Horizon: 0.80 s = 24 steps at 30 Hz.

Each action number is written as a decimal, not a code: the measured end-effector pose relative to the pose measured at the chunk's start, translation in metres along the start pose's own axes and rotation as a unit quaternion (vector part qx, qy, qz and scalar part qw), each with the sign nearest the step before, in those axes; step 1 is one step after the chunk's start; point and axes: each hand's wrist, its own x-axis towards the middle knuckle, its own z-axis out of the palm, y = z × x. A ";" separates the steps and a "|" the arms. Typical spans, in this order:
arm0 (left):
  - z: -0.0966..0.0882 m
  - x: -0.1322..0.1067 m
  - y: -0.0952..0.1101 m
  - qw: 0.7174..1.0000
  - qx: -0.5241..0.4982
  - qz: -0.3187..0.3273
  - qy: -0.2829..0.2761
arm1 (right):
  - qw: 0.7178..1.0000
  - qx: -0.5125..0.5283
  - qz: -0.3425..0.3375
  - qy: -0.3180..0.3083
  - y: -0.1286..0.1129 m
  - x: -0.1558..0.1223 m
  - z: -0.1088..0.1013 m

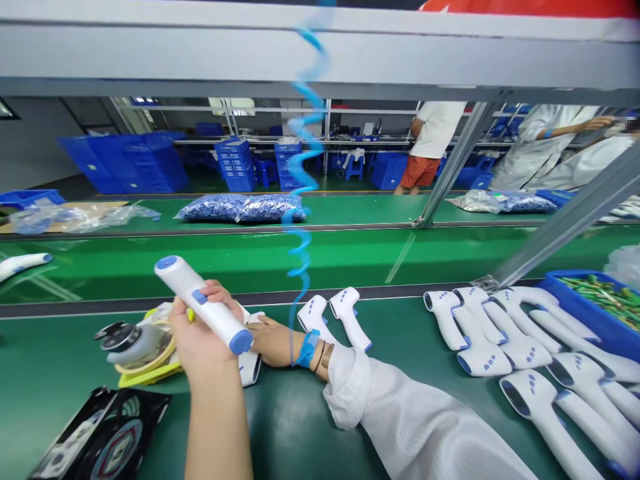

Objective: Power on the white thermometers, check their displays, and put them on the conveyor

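Note:
My left hand (193,337) is closed around a white thermometer gun with blue ends (200,305) and holds it tilted above the green bench (280,427). My right hand (273,340), in a white sleeve with a blue wrist strap (307,348), lies just right of it on the bench. Its fingers are hidden behind the gun and my left hand, next to another white thermometer body (249,367). Just past my right wrist, two more thermometer guns (345,313) lie on the bench.
A grey roll on a yellow tray (131,347) and a black packet (103,433) lie at left. Several thermometer guns (505,340) are lined up at right beside a blue bin (580,310). A coiled blue cord (300,200) hangs in the middle. People stand beyond the green conveyor (350,257).

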 end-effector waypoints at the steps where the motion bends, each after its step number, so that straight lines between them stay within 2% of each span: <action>1: -0.001 0.001 -0.001 0.999 -0.035 -0.029 0.008 | 1.000 0.007 0.006 0.003 -0.001 -0.003 0.001; 3: -0.002 0.002 -0.002 0.993 -0.094 -0.073 0.020 | 1.000 0.016 0.020 0.011 -0.003 -0.009 -0.003; 8: -0.004 0.003 -0.003 0.992 -0.088 -0.090 0.018 | 0.993 0.080 0.064 0.053 0.003 -0.020 -0.033; 11: -0.005 0.006 -0.001 0.996 -0.062 -0.067 0.024 | 0.973 0.132 0.126 0.142 0.013 -0.035 -0.067; 14: -0.008 0.013 -0.001 0.999 -0.006 -0.032 0.026 | 0.938 0.177 0.173 0.243 0.016 -0.060 -0.106; 16: -0.011 0.018 -0.007 0.998 0.050 -0.001 0.026 | 0.897 0.271 0.180 0.300 0.012 -0.077 -0.129; 17: -0.013 0.021 -0.013 0.996 0.082 0.021 0.025 | 0.865 0.341 0.175 0.325 0.009 -0.085 -0.138; 20: -0.019 0.023 -0.036 0.974 0.191 0.121 0.015 | 0.743 0.529 0.137 0.386 0.000 -0.104 -0.157; 22: -0.021 0.020 -0.055 0.943 0.273 0.192 -0.005 | 0.707 0.568 0.112 0.407 -0.004 -0.112 -0.164; 24: -0.020 0.015 -0.072 0.905 0.357 0.230 -0.031 | 0.690 0.577 0.107 0.423 -0.005 -0.117 -0.170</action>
